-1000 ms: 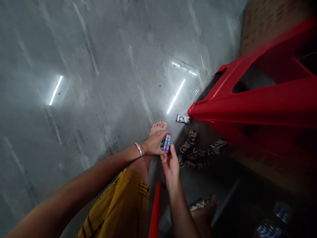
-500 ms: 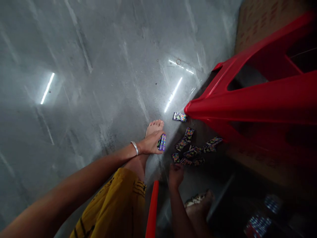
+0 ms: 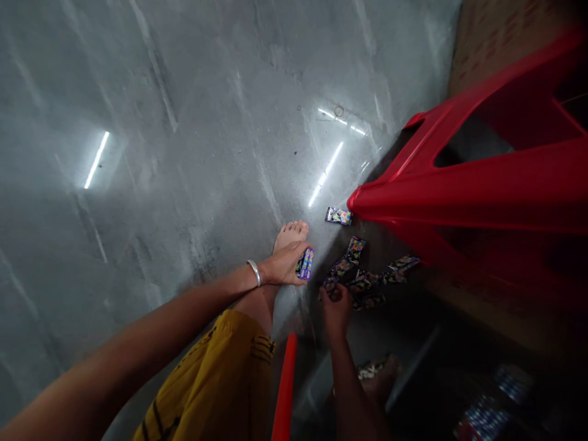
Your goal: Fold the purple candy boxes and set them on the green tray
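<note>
My left hand [image 3: 287, 263], with a silver bangle on its wrist, is closed round a few small purple packets [image 3: 307, 264] above my bare foot [image 3: 292, 234]. Their narrow printed ends face up. My right hand [image 3: 336, 306] is down at the near edge of a scatter of dark, colourful packets [image 3: 362, 282] on the floor. Its thumb and fingers are pinched on one small packet [image 3: 327, 286], mostly hidden by the fingers. Apart from the scatter, a single brighter packet [image 3: 339, 215] lies by the foot of the red plastic stool.
The red plastic stool [image 3: 482, 190] fills the right side, its leg close to the packets. A printed cardboard box [image 3: 487, 43] stands behind it. An orange-red bar [image 3: 285, 386] rises near my knee. At lower right, shiny packs [image 3: 484, 416] sit in shadow on the grey floor [image 3: 184, 122].
My right hand has moved forward and slightly right, onto the near packets, and its fingers have closed on one. My left hand keeps its packets. The view has shifted a little.
</note>
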`<state>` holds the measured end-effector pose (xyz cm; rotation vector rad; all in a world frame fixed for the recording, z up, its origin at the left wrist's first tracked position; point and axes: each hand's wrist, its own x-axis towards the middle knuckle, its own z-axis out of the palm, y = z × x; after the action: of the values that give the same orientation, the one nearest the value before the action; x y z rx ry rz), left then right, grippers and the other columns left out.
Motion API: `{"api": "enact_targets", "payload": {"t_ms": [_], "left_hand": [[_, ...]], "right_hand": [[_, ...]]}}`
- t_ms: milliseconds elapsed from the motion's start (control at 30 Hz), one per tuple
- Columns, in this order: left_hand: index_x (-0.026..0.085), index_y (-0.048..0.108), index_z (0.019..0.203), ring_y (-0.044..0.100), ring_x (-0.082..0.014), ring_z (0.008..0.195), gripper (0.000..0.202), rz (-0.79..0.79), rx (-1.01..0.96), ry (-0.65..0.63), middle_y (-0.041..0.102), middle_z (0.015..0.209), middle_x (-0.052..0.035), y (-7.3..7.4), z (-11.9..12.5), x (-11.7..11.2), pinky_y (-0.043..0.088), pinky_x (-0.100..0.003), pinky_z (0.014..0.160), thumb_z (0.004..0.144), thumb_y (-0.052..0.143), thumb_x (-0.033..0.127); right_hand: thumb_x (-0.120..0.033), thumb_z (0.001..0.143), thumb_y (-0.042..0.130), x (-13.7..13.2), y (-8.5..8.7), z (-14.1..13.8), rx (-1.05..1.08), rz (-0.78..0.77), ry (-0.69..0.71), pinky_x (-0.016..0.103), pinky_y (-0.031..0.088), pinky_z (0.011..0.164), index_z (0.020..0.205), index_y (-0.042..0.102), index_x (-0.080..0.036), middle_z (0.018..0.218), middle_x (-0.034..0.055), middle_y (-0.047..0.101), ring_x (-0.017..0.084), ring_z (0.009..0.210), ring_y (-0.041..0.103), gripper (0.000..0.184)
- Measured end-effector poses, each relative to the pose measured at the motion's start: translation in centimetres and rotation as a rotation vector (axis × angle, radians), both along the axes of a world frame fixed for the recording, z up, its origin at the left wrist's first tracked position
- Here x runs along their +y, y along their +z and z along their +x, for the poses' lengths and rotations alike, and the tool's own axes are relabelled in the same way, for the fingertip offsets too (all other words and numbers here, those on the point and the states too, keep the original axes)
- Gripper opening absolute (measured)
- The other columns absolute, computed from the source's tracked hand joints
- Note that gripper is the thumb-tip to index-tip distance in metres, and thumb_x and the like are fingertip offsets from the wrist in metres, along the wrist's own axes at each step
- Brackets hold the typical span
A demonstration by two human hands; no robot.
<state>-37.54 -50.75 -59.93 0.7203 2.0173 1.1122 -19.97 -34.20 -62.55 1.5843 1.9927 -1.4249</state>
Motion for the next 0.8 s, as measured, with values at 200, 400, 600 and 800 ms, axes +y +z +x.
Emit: {"api": "enact_targets", "payload": {"t_ms": [200, 400, 600, 800], "left_hand": [[0.016, 0.048, 0.117, 0.048, -0.0360, 0.114, 0.071, 0.054, 0.011, -0.074, 0.052, 0.121, -0.0143, 0.1, 0.2, -0.3, 0.035, -0.045, 0.101, 0.057, 0.077, 0.040], [0.017, 0.046, 0.117, 0.054, -0.0318, 0.103, 0.069, 0.120, -0.027, -0.061, 0.055, 0.109, -0.0108, 0.2, 0.5, -0.4, 0.041, -0.040, 0.092, 0.061, 0.076, 0.043], [0.016, 0.045, 0.115, 0.055, -0.0308, 0.100, 0.070, 0.119, -0.046, -0.046, 0.057, 0.107, -0.0108, 0.3, 0.6, -0.5, 0.042, -0.039, 0.090, 0.061, 0.077, 0.047], [0.014, 0.051, 0.113, 0.035, -0.0427, 0.125, 0.075, -0.014, 0.165, -0.008, 0.041, 0.134, -0.0187, 1.2, -0.4, 0.0, 0.022, -0.055, 0.107, 0.055, 0.076, 0.055]], "right_hand": [[-0.055, 0.073, 0.064, -0.5, 2.0, -2.7, 0.173, -0.487, -0.167, 0.037, 0.055, 0.077, 0.107, 0.060, -0.017, 0.106, 0.0089, 0.068, 0.024, 0.097, 0.064, 0.051], [-0.045, 0.075, 0.068, -1.4, 2.5, -5.1, 0.325, -0.804, -0.401, 0.038, 0.055, 0.085, 0.111, 0.060, -0.021, 0.116, 0.0060, 0.065, 0.023, 0.107, 0.061, 0.044], [-0.033, 0.075, 0.070, -1.3, 2.9, -5.6, 0.380, -0.858, -0.314, 0.035, 0.058, 0.076, 0.117, 0.055, -0.025, 0.113, 0.0039, 0.064, 0.021, 0.098, 0.063, 0.046], [-0.028, 0.075, 0.070, 0.5, 3.5, -5.7, 0.412, -0.849, -0.317, 0.030, 0.059, 0.068, 0.118, 0.055, -0.029, 0.099, -0.0009, 0.066, 0.015, 0.084, 0.065, 0.046]]}}
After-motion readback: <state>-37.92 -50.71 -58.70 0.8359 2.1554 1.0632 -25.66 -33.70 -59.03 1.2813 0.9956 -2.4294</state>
